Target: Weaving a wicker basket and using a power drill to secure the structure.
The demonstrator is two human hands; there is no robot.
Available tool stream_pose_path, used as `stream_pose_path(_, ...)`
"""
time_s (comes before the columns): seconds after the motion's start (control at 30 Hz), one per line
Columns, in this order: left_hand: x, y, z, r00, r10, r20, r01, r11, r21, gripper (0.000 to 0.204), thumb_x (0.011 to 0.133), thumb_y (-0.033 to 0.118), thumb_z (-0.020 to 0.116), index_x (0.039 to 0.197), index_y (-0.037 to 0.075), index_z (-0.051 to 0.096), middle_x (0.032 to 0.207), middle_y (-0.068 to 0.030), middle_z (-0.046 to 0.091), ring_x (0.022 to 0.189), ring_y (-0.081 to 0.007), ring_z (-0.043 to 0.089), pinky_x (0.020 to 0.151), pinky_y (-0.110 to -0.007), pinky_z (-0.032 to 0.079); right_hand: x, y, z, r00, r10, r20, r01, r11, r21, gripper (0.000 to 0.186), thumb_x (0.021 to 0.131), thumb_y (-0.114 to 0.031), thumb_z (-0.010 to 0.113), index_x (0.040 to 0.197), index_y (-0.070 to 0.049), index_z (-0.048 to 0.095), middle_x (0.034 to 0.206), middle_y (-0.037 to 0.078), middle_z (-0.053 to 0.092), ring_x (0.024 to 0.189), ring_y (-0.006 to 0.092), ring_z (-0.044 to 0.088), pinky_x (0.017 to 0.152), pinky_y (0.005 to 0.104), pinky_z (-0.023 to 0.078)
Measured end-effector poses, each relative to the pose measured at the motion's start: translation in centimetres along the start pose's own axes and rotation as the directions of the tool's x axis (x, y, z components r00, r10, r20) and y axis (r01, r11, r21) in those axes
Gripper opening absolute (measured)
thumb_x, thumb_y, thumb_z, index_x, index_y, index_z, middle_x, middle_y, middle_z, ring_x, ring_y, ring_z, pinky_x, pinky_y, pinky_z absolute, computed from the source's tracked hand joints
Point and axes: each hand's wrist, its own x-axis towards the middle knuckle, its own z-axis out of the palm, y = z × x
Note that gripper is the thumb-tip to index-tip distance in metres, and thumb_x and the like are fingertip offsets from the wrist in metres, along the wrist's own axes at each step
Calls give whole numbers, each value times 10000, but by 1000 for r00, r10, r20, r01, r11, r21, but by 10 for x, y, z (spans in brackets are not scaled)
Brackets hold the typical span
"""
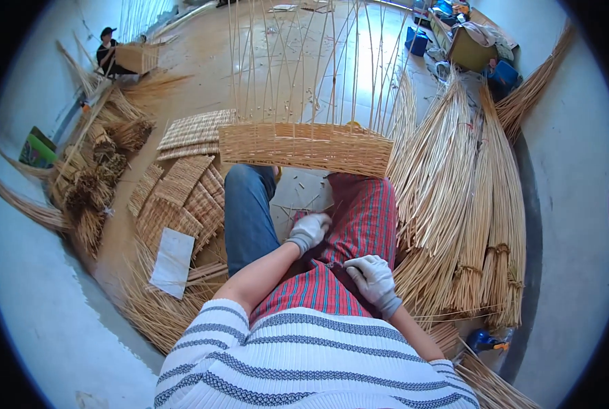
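My left hand [308,229], in a pale glove, is between my legs with its fingers curled; what they hold, if anything, is hidden. Gloved too, my right hand [371,278] rests on the red plaid cloth [318,293] over my lap, fingers apart and loosely bent beside a dark fold. Just beyond my knees is a woven panel [304,146] with long strands rising from its upper edge. Short stick offcuts lie on the floor [301,187] between my legs.
Long reed bundles [468,204] lie at right, stacked woven mats [182,198] and a white sheet [173,262] at left. A person [107,54] crouches with a woven piece [137,58] at back left, near tangled bundles [100,170]. Blue containers [417,41] and a cluttered bench stand at back right.
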Motion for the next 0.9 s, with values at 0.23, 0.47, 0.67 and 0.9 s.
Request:
stream_pose_path(0.23,69,-12,-161,593,109,-797,-250,967,-53,426,879,22,636,1293,80,553,1161,-173,631,1022,-289,642,935,-315,493,75,23,-13,990,133,-43,-125,981,145,238,879,-23,659,1110,-76,652,1032,119,642,756,222,645,700,319,529)
stream_pose_path(0.47,128,-50,-229,903,-309,-298,181,903,-390,856,866,120,723,1564,189,231,1259,-153,619,924,-305,651,883,-361,510,267,87,13,956,97,-277,-68,991,113,435,971,-204,565,1372,-55,488,1351,218,545,1235,356,542,979,404,488)
stream_pose_path(0.67,138,-65,-224,901,-137,-411,87,987,-137,751,923,28,618,1554,278,297,840,-22,579,533,-94,498,496,-301,455,349,116,9,947,283,153,-249,945,-212,597,999,-547,369,1110,-49,680,1059,233,681,1052,408,617,937,466,466)
stream_pose_path(0.9,135,-58,-232,939,-166,-300,173,985,-5,719,917,222,648,1538,263,287,1362,-205,562,1229,-398,552,1024,-440,438,384,112,13,760,552,343,-387,809,-443,780,910,-728,381,910,-41,750,887,185,723,864,305,711,858,416,528)
